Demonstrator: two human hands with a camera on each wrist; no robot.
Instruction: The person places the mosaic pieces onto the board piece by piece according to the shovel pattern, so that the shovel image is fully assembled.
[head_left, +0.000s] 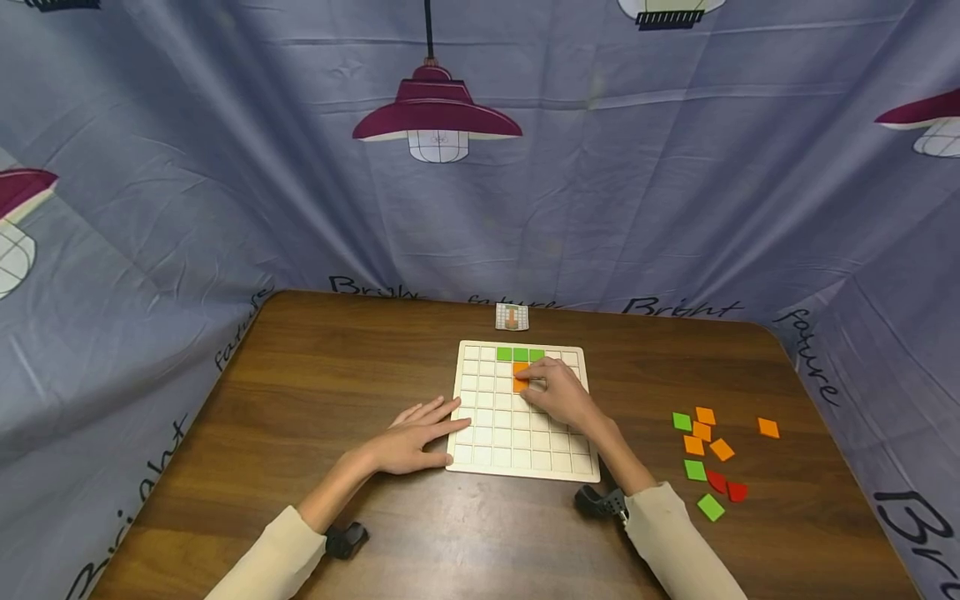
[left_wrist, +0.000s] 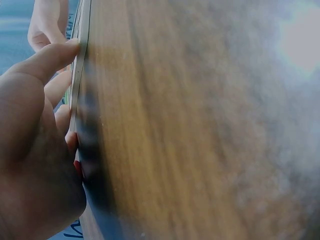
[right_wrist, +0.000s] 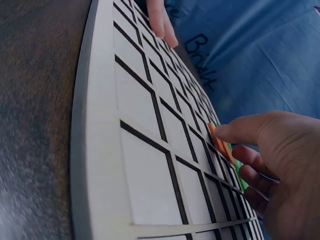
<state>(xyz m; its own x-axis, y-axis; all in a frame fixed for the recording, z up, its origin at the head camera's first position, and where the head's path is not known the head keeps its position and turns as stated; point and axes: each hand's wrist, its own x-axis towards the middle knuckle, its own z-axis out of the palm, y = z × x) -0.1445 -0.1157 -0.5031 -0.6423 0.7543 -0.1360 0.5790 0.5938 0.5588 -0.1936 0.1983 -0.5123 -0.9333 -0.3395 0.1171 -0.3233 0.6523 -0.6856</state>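
A white gridded board (head_left: 480, 454) lies on the wooden table. Three green square tiles (head_left: 521, 354) sit side by side in its top row, and orange square tiles (head_left: 521, 367) run down from the middle one. My right hand (head_left: 561, 393) is over the board, thumb and index finger pinching the lower orange tile (right_wrist: 216, 138) in its cell. The fingers partly cover the orange column in the head view. With fingers spread, my left hand (head_left: 408, 442) rests at the board's left edge, fingertips on the rim. The left wrist view shows these fingers along the edge.
Right of the board lie loose orange tiles (head_left: 722, 449), green tiles (head_left: 710, 507) and two red rounded pieces (head_left: 737, 492). One orange tile (head_left: 768, 427) lies farther right. Behind the board is a small pattern card (head_left: 512, 317), near a blue-grey curtain (head_left: 600, 217).
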